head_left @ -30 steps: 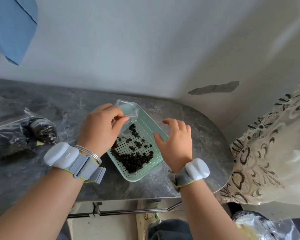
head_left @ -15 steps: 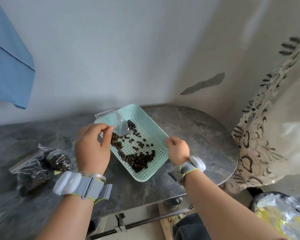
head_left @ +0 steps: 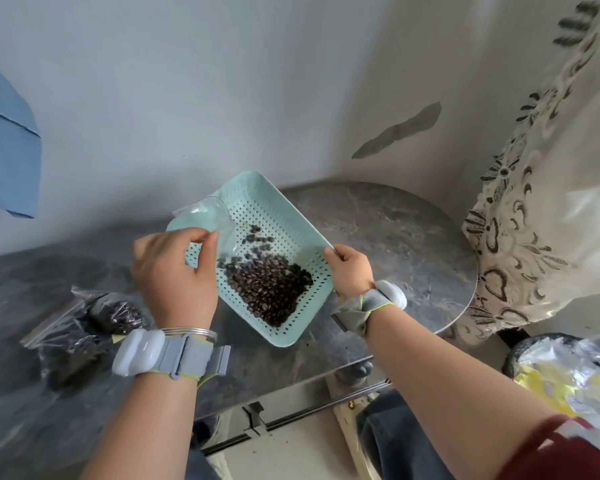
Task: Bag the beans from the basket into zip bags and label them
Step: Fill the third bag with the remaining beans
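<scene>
A mint-green perforated basket (head_left: 271,209) is tilted up off the dark marble table (head_left: 388,237), its far end raised. Dark beans (head_left: 269,285) have gathered in a heap toward its near lower end. My right hand (head_left: 350,271) grips the basket's right rim. My left hand (head_left: 174,275) pinches a clear zip bag (head_left: 205,216) at the basket's left side, over its rim; a few beans show through the plastic.
Filled clear bags of dark beans (head_left: 94,323) lie on the table at the left. A patterned cream cloth (head_left: 534,209) hangs at the right. A bin with yellow and clear plastic (head_left: 568,372) stands at lower right. Blue fabric (head_left: 4,161) hangs at the far left.
My right hand went from hovering over the basket to gripping its right rim and tilting it up. The beans slid together into a heap at the near end. The left hand kept the bag.
</scene>
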Available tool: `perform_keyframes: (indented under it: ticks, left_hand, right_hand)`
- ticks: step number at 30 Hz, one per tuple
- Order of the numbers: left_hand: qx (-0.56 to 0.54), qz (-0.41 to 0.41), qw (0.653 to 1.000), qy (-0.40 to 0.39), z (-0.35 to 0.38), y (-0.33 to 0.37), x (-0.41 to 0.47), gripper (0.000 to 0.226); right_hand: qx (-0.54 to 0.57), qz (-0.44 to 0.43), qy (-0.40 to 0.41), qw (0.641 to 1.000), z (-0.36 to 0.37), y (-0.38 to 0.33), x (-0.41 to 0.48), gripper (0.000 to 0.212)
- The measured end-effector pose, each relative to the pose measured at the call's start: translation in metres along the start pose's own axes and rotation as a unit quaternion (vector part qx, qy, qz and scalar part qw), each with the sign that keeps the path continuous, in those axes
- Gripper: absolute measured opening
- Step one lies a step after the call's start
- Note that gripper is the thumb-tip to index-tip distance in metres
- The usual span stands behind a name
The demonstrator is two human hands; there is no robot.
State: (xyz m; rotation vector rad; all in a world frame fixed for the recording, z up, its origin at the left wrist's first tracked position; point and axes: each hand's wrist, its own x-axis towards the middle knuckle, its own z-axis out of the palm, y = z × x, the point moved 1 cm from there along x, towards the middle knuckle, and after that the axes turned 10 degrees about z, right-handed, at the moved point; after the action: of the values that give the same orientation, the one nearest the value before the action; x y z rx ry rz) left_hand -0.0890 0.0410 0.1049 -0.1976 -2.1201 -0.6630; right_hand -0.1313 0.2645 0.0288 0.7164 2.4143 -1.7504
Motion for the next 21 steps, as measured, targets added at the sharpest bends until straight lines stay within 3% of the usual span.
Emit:
perform_keyframes:
  ticks: [5,10,13,18,21]
  left_hand:
    - [-0.005,0.011,1.000,0.009,0.000,-0.002,0.000,0.019]
    - [-0.063,-0.027,0.998,0.011,0.000,-0.001,-0.001,0.015]
    - [-0.068,-0.003,0.998,0.017,0.001,0.003,-0.001,0.015]
    - [-0.032,0.072,0.997,0.021,0.003,0.007,-0.003,0.015]
    - [-0.032,0.072,0.997,0.015,0.006,0.004,-0.003,0.013]
  right_hand:
    - [-0.012,-0.006,-0.018,1.000,-0.006,-0.002,0.004,0.022]
    - [0.047,-0.011,-0.030,0.998,-0.001,-0.004,0.001,0.014]
    - [0.064,-0.035,-0.029,0.997,0.006,-0.007,-0.008,0.015]
    - [-0.069,-0.094,0.012,0.993,0.018,-0.002,-0.013,0.034]
    - [-0.135,-0.104,0.022,0.985,0.021,0.000,-0.009,0.035]
